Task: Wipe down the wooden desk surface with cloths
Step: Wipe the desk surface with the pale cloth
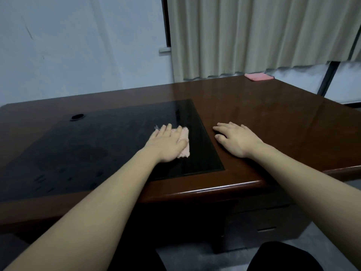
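Observation:
A dark brown wooden desk (263,118) with a black inset panel (97,145) fills the middle of the view. My left hand (167,143) lies flat with straight fingers on a pale pink cloth (184,140), pressing it onto the right part of the black panel. Most of the cloth is hidden under the palm. My right hand (237,138) rests palm down on the bare wood just right of the panel, fingers spread and holding nothing. A second pink cloth (258,76) lies folded at the desk's far right corner.
A round cable hole (77,116) sits in the panel at the far left. Beige curtains (263,34) hang behind the desk, a pale wall (78,45) to the left. Desk drawers (267,222) are below the front edge, and my dark-clothed knee (281,257) is at the bottom.

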{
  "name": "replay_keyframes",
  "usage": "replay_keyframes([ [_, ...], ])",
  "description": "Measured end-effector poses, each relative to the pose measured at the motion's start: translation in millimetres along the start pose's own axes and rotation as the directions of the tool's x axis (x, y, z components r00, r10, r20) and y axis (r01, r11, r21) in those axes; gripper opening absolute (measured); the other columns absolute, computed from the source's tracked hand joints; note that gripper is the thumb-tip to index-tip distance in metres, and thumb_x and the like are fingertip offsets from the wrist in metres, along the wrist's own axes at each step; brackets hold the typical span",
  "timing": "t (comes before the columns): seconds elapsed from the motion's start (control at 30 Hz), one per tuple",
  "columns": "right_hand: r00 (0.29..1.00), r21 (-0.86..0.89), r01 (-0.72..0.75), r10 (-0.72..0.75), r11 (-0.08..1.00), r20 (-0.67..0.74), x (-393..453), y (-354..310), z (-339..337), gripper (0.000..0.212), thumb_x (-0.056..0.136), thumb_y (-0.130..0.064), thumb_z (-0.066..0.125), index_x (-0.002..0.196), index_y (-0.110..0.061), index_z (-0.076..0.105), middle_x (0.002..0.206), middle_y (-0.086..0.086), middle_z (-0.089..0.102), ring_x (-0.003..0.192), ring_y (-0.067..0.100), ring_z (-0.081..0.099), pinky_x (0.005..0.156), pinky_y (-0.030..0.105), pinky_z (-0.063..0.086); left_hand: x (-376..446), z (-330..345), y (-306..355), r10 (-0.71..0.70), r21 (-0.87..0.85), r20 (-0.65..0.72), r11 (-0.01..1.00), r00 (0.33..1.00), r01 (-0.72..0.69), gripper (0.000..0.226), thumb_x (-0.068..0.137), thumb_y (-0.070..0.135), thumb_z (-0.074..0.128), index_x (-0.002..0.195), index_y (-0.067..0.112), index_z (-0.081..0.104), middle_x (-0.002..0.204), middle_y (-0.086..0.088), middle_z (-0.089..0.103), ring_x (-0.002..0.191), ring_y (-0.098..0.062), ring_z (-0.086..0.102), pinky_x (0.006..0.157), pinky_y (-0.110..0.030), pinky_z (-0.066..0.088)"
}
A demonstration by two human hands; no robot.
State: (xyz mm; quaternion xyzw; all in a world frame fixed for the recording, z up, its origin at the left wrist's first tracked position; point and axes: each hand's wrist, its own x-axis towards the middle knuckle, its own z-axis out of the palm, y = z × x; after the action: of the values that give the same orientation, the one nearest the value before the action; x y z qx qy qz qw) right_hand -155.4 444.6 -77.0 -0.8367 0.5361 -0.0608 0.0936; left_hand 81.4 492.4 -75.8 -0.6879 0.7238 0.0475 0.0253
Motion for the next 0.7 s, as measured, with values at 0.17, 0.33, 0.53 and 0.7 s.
replay_keyframes([
  [0.17, 1.000, -0.018, -0.001, 0.001, 1.000, 0.018, 2, -3, -3, 0.052, 0.109, -0.045, 0.028, 0.159, -0.031, 0.029, 0.168, -0.006, 0.021, 0.156, 0.023, 0.014, 0.125, 0.049, 0.013, -60, 4, -2, 0.294, 0.037, 0.045, 0.955, 0.955, -0.296, 0.064, 0.105, 0.058, 0.013, 0.160, 0.031, -0.008, 0.169, -0.001, -0.013, 0.155, -0.015, -0.014, 0.123, -0.031, -0.010],
  [0.33, 0.999, -0.100, 0.024, -0.028, 0.995, -0.035, -2, -13, -6, 0.051, 0.108, -0.047, 0.028, 0.154, -0.029, 0.040, 0.164, -0.006, 0.032, 0.154, 0.024, 0.019, 0.124, 0.054, 0.011, -68, 3, -41, 0.339, 0.019, 0.086, 0.940, 0.937, -0.342, 0.072, 0.094, 0.067, 0.009, 0.157, 0.038, -0.011, 0.164, 0.010, -0.019, 0.152, -0.007, -0.020, 0.122, -0.025, -0.014],
  [0.53, 0.994, -0.023, 0.110, -0.110, 0.994, -0.025, 7, -46, 2, 0.051, 0.107, -0.048, 0.033, 0.153, -0.026, 0.043, 0.163, -0.003, 0.035, 0.153, 0.023, 0.022, 0.124, 0.050, 0.018, 8, 6, -84, 0.098, 0.043, -0.012, 0.994, 0.995, -0.098, 0.093, 0.084, 0.073, -0.001, 0.163, 0.024, 0.006, 0.170, -0.006, 0.000, 0.157, -0.024, -0.003, 0.125, -0.042, -0.004],
  [0.7, 0.995, 0.019, 0.098, -0.098, 0.995, 0.010, 15, -62, 12, 0.054, 0.108, -0.047, 0.032, 0.157, -0.027, 0.033, 0.167, -0.003, 0.025, 0.155, 0.023, 0.016, 0.125, 0.051, 0.012, 40, 4, -81, -0.046, -0.017, -0.006, 0.999, 0.999, 0.046, 0.079, 0.092, 0.065, 0.007, 0.162, 0.027, 0.000, 0.170, -0.009, -0.004, 0.156, -0.023, -0.007, 0.126, -0.042, -0.003],
])
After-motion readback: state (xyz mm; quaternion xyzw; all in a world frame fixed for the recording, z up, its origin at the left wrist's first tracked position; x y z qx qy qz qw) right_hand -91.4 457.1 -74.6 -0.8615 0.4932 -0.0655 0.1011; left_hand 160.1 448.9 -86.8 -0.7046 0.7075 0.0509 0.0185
